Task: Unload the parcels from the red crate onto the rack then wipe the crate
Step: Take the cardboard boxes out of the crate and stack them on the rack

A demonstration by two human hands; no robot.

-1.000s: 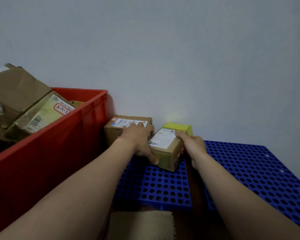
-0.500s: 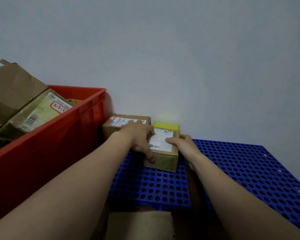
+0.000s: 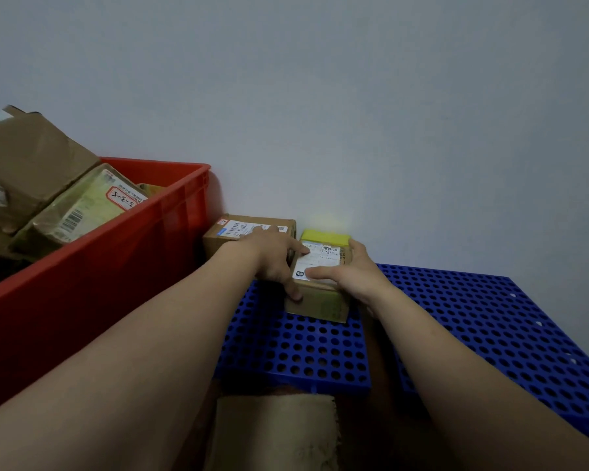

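Now the small brown cardboard parcel (image 3: 317,300), crooked before, sits straight on the blue holed plastic rack (image 3: 296,355), with the left hand (image 3: 276,260) and right hand (image 3: 351,273) fingers clamped round it; nearly unloaded.

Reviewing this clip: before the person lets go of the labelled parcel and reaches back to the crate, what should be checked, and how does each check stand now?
1. The labelled parcel rests on the blue rack: ok.
2. The left hand and right hand are off the parcel: not ok, both grip it.
3. It sits back from the rack's front edge: ok.
4. It has a gap to the yellow box behind it: cannot tell.
5. The red crate is emptied and ready to wipe: not ok, parcels lie inside.
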